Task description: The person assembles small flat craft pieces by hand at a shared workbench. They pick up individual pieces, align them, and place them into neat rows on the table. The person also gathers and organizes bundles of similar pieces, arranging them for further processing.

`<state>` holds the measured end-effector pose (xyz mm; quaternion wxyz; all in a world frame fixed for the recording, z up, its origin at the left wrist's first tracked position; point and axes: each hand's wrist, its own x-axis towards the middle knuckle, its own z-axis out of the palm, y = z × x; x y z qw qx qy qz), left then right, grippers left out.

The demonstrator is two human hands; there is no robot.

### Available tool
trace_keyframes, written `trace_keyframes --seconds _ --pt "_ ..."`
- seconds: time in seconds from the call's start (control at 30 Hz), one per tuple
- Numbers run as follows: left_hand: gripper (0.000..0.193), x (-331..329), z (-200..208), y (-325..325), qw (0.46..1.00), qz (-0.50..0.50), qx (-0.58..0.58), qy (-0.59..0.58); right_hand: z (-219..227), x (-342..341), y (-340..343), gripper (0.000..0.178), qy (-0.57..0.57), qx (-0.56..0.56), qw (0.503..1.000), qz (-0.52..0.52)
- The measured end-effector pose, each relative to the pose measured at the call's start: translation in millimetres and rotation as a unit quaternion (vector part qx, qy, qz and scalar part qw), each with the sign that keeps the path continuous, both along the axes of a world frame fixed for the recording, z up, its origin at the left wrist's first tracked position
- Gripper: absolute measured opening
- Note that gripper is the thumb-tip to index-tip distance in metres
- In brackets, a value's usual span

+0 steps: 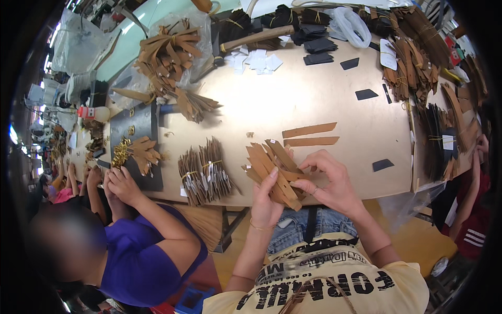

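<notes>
My left hand point(267, 203) is closed around a fanned bunch of brown leather strips point(282, 189), its thumb lying across the top. The bunch is held over the table's near edge, and small white tags show on a few strips. At the right side of the bunch, my right hand point(333, 182) pinches one strip between thumb and fingers. Just beyond my hands, two single leather strips point(312, 141) lie side by side on the table. To the left of my hands stand banded bundles of strips point(212, 170) with white tags.
A person in a purple top point(141, 256) works close on my left, beside a dark mat point(146, 118) with brass-coloured pieces point(121, 152). Farther back lie a hammer point(256, 37), white cards point(264, 62) and black leather pieces point(319, 46). More brown strips point(410, 65) are heaped at the far right.
</notes>
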<state>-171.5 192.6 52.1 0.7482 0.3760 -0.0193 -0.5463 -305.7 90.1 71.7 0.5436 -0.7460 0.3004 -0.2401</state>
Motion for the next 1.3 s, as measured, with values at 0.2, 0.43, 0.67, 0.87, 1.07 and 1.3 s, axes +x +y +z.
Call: trace_keyframes --seconds 0.2,0.43,0.67,0.87,1.07,1.3 --pt "0.062 1 -3 3 0.998 -0.038 0.038 -0.033 -6 -3 -4 0.02 0.024 0.057 0.997 0.053" --pt "0.069 -2 3 2 0.993 -0.071 0.041 -0.09 4 -21 -11 0.01 -0.034 0.306 0.951 0.037" --pt "0.047 6 -4 11 0.977 -0.103 0.107 -0.15 7 -49 -22 0.013 -0.067 0.239 0.967 -0.064" --pt "0.044 25 -7 27 0.989 0.0 0.097 -0.107 3 -78 -15 0.036 0.021 0.306 0.947 -0.096" --pt "0.038 23 -8 29 0.994 0.025 0.059 -0.088 9 -96 17 0.041 0.153 0.278 0.948 0.003" --pt "0.043 17 -7 25 0.992 0.019 0.065 -0.102 -5 -90 -25 0.026 0.234 -0.342 0.909 -0.046"
